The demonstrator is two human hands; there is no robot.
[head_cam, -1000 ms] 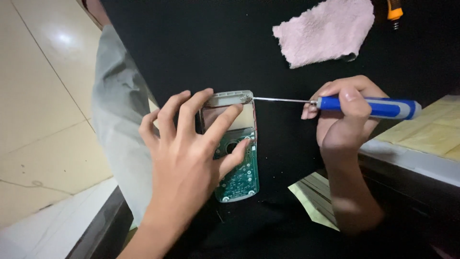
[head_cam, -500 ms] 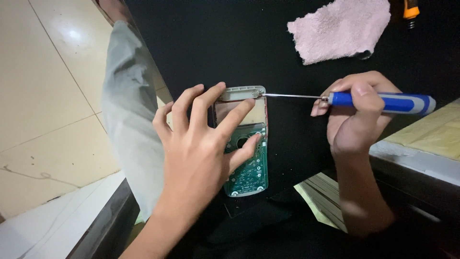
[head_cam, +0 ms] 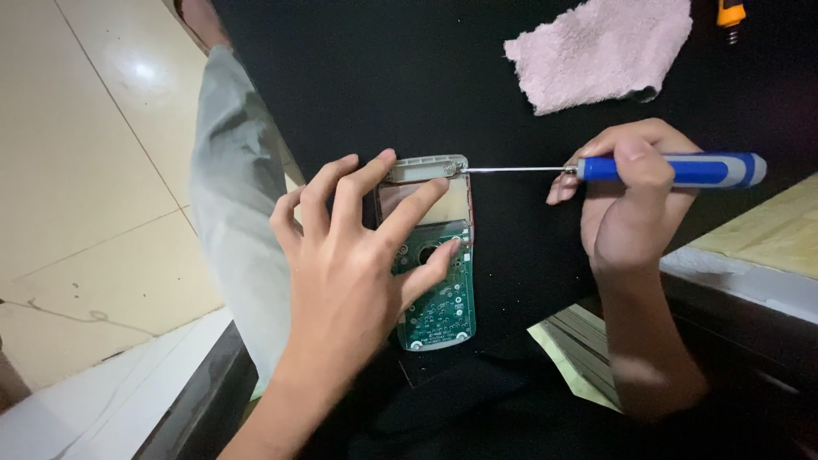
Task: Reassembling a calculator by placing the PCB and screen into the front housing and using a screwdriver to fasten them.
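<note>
**Opened calculator under a screwdriver on a black mat**

Head view: black work mat (head_cam: 358,77) across the middle, pale tiled floor (head_cam: 77,170) to the left, grey cloth-covered leg (head_cam: 234,213) along the mat's left edge. Left hand (head_cam: 349,264) laid flat on an opened calculator (head_cam: 434,290), fingers spread, covering most of its left half; green circuit board bare below, grey top frame above. Right hand (head_cam: 626,200) wrapped around the blue handle of a screwdriver (head_cam: 673,169), fingers pressed together, thin shaft lying level with its tip at the frame's upper right corner. Pink cloth (head_cam: 601,51) well apart above. Orange-handled tool (head_cam: 731,13) at top edge. Wooden board (head_cam: 758,238) right; yellowish paper (head_cam: 575,349) below the wrist.
</note>
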